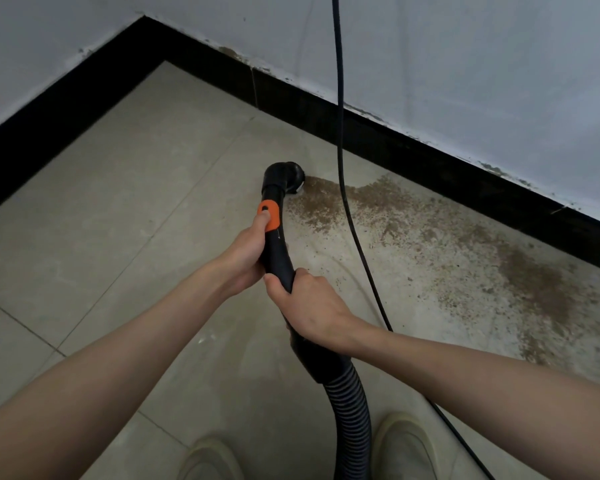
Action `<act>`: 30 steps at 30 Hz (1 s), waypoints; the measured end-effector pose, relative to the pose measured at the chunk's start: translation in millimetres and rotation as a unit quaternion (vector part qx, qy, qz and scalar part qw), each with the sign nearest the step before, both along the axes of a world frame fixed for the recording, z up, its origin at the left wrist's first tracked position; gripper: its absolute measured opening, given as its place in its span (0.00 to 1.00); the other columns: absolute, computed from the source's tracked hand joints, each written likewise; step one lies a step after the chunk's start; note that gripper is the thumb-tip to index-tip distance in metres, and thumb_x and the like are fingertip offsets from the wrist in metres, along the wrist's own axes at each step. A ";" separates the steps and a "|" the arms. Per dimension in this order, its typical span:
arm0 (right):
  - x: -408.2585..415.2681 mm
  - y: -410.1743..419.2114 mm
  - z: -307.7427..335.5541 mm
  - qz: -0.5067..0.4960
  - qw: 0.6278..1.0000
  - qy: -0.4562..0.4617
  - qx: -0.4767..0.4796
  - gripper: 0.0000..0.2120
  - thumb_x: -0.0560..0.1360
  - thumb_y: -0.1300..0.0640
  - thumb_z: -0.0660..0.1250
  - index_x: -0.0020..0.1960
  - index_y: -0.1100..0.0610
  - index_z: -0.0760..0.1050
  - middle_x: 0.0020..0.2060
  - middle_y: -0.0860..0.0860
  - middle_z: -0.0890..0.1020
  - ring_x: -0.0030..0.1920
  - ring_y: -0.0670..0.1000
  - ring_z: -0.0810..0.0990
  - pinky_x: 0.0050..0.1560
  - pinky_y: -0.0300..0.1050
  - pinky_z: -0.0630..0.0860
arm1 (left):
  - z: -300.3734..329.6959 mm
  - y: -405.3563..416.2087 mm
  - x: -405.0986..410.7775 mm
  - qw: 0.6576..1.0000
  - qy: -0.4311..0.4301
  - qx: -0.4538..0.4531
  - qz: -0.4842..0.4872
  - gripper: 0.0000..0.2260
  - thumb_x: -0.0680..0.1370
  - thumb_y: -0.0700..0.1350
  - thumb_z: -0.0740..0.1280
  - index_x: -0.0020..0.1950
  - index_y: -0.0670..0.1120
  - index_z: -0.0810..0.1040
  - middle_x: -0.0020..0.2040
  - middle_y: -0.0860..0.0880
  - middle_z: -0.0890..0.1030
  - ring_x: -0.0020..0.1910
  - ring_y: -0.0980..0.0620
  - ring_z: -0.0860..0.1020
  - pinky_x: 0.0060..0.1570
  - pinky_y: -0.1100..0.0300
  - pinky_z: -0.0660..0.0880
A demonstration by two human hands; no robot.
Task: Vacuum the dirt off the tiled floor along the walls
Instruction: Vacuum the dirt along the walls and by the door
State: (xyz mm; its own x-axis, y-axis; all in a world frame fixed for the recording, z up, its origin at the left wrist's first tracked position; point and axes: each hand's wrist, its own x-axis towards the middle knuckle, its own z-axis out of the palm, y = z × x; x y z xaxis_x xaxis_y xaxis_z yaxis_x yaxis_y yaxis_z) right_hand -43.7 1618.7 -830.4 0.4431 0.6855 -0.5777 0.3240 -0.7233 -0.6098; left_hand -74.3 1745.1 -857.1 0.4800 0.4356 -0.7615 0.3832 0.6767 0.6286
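A black vacuum handle (276, 251) with an orange slider (269, 214) points down at the tiled floor (118, 209). Its black nozzle (286, 178) touches the floor at the left end of a brown dirt patch (413, 230) that spreads rightward along the black skirting (395, 140). My left hand (245, 254) grips the handle just below the orange slider, thumb on it. My right hand (309, 306) grips the handle lower down, near where the ribbed hose (350, 420) begins.
A thin black cable (340, 98) hangs down in front of the white wall (465, 64) and trails across the dirt to the lower right. Two walls meet in a corner at the upper left. My two light shoes (406, 445) stand at the bottom edge.
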 end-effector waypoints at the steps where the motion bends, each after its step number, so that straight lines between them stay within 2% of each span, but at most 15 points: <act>1: 0.5 -0.5 0.1 -0.002 1.000 -0.001 -0.002 0.26 0.79 0.36 0.53 0.52 0.59 0.71 0.43 0.57 0.82 0.43 0.58 0.82 0.49 0.56 0.79 | -0.3 -1.0 1.0 1.000 0.000 -0.001 0.000 0.19 0.81 0.57 0.54 0.47 0.41 0.70 0.40 0.44 0.73 0.37 0.50 0.72 0.44 0.56 0.73; 6: 5.8 -6.4 2.6 -0.011 0.999 -0.024 -0.018 0.24 0.79 0.36 0.53 0.51 0.58 0.70 0.43 0.55 0.80 0.44 0.58 0.80 0.45 0.51 0.77 | 0.2 -7.9 10.9 1.000 0.004 0.010 -0.011 0.19 0.81 0.57 0.54 0.47 0.42 0.71 0.40 0.44 0.74 0.37 0.49 0.73 0.40 0.57 0.73; 11: 12.9 -13.8 4.3 -0.031 0.999 -0.022 -0.020 0.24 0.79 0.36 0.54 0.51 0.59 0.71 0.44 0.56 0.81 0.44 0.58 0.81 0.46 0.53 0.78 | 0.5 -14.7 22.6 0.999 0.006 0.002 -0.033 0.20 0.81 0.58 0.54 0.46 0.42 0.71 0.40 0.44 0.74 0.37 0.49 0.73 0.40 0.57 0.73; 16: 19.7 -20.4 3.2 -0.049 0.998 -0.035 -0.022 0.23 0.79 0.36 0.54 0.48 0.57 0.69 0.37 0.52 0.77 0.37 0.53 0.77 0.35 0.48 0.71 | 2.1 -21.1 34.3 0.998 0.010 0.010 -0.055 0.20 0.81 0.58 0.54 0.46 0.42 0.71 0.41 0.44 0.74 0.38 0.49 0.74 0.40 0.57 0.74; 21: 27.1 -28.1 2.3 -0.089 0.996 -0.012 -0.011 0.26 0.79 0.36 0.55 0.51 0.60 0.72 0.43 0.57 0.82 0.43 0.58 0.82 0.47 0.55 0.80 | 3.2 -29.0 47.3 0.996 0.002 0.021 -0.087 0.19 0.81 0.57 0.54 0.45 0.43 0.71 0.40 0.44 0.74 0.37 0.49 0.73 0.41 0.57 0.73; 30: 39.7 -44.4 -2.8 -0.139 0.990 -0.002 -0.006 0.26 0.77 0.35 0.55 0.50 0.59 0.72 0.42 0.57 0.82 0.41 0.58 0.83 0.46 0.57 0.81 | 7.5 -45.9 68.3 0.991 -0.012 0.021 -0.129 0.18 0.81 0.58 0.54 0.45 0.44 0.71 0.39 0.46 0.74 0.37 0.50 0.74 0.40 0.58 0.73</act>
